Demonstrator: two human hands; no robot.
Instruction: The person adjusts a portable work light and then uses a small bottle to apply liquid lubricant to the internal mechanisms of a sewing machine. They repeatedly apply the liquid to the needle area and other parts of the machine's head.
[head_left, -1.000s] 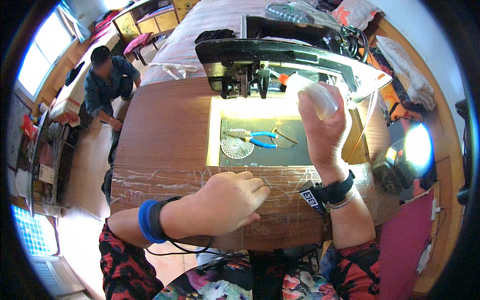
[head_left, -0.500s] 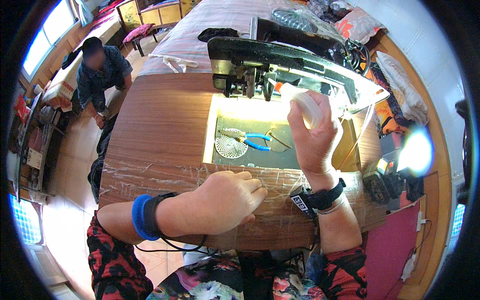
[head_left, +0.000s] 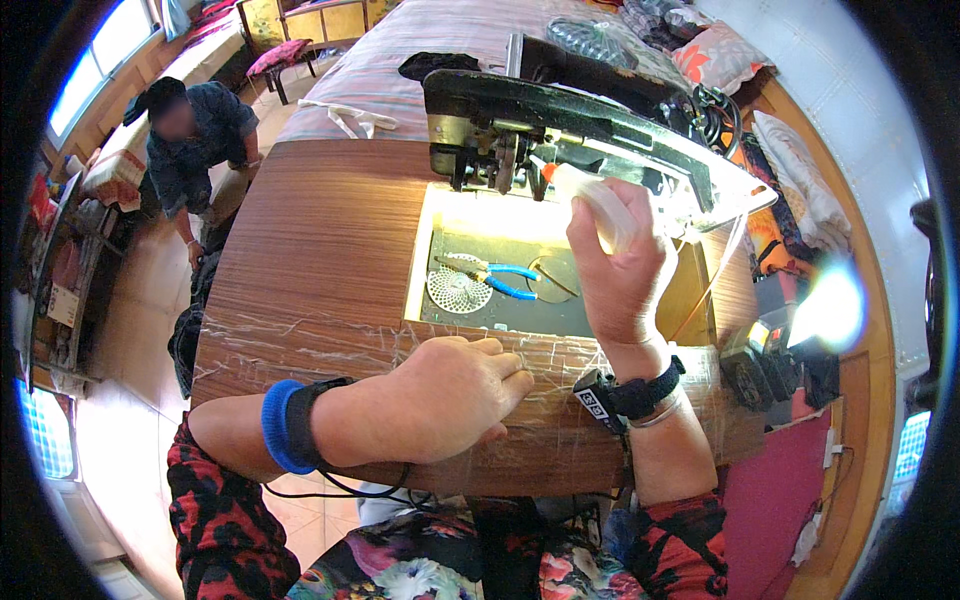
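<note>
While the right hand grips a white bottle right of centre, its orange tip meets the tilted-back sewing machine above the table opening. Blue-handled pliers lie inside. At lower centre, the left hand rests loosely curled, empty, on the table's front edge.

You are wearing a blue cloth wristband, gripping a white plastic bottle over the brown wood-grain worktop, blue-handled pliers lying below.
</note>
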